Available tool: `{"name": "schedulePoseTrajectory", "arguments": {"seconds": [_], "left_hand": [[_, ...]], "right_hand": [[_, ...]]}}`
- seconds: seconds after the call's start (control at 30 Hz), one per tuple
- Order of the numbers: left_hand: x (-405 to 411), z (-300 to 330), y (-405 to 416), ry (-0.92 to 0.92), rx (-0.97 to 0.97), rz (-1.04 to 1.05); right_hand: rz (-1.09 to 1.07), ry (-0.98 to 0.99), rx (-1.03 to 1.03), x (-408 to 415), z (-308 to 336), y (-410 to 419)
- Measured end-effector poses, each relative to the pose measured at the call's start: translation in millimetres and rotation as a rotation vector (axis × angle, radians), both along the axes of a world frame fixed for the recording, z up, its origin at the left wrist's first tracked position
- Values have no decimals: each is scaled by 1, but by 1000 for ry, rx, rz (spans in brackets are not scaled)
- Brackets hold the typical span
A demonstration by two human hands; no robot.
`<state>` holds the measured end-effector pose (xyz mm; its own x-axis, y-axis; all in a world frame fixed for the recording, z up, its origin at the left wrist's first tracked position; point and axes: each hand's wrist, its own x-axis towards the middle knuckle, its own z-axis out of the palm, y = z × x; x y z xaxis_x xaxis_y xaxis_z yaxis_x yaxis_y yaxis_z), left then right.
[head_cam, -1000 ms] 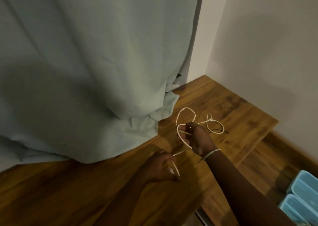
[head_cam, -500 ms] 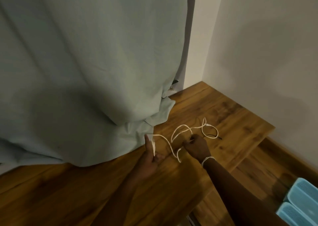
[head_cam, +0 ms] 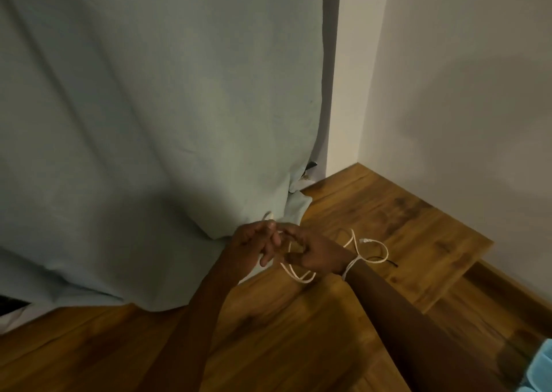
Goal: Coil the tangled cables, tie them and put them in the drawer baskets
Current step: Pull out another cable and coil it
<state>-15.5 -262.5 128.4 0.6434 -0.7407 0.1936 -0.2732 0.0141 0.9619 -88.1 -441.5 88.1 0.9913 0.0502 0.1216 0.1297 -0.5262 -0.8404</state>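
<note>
**Two hands working one white cable at the tabletop's edge**

Two hands are meeting just below the middle of the frame, over the wooden tabletop [head_cam: 388, 212]. The left hand [head_cam: 254, 246] is reaching in from the lower centre, its fingers mostly extended and pointing down to the right, with the fingertips touching the right hand's fingers; a short bit of the white cable [head_cam: 298, 275] is showing above its knuckles, so it seems to be pinching the cable there, though the grip itself is hidden. The right hand [head_cam: 313, 252] is coming in from the lower right, its fingers curled round a strand of the cable, which is running down out of the hand into a loop hanging just below it. A turn of the cable is lying across the right wrist. To the right of the hands, more of the cable is lying in a loose loop on the tabletop, ending in a thin dark tip near the tabletop's right edge.

A pale green curtain [head_cam: 149, 122] is filling the left and upper part of the frame, its hem bunching on the tabletop behind the left hand. A plain wall [head_cam: 463, 92] is filling the upper right. A corner of a light blue basket [head_cam: 542, 367] is showing at the lower right edge of the frame.
</note>
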Motion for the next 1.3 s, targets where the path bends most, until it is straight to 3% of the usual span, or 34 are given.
{"name": "schedulePoseTrajectory", "arguments": {"seconds": [0.1,0.23,0.37,0.5,0.6,0.77,0.83,0.9,0.97,1.07,1.17,1.3], "left_hand": [[5,15,-2,93,-166,29],[7,27,-5,232,-297,-17],[12,43,-7,556,-549,-185],[14,57,-5,635,-570,-366],[16,56,-7,623,-533,-332],[10,51,-5,662,-732,-349],[3,71,-12,568,-729,-230],[5,89,-24,349,-657,23],[21,102,-26,283,-646,147],[41,108,-33,-65,-558,263],[65,90,-31,-356,-316,270],[85,49,-23,-789,183,230]], "right_hand": [[-57,-76,-95,1,3,10],[-163,-164,-456,3,9,13],[-227,-152,-786,12,1,10],[-341,-209,-525,15,-1,1],[-505,-252,-327,14,0,-15],[-663,-275,-109,14,3,-35],[-590,-244,-131,17,1,-34],[-445,-220,-238,17,-4,-22],[-327,-225,-349,14,-6,-4],[-288,-241,-400,6,-2,10],[-281,-341,-457,-3,10,7],[-348,-482,-495,-13,43,-8]]}}
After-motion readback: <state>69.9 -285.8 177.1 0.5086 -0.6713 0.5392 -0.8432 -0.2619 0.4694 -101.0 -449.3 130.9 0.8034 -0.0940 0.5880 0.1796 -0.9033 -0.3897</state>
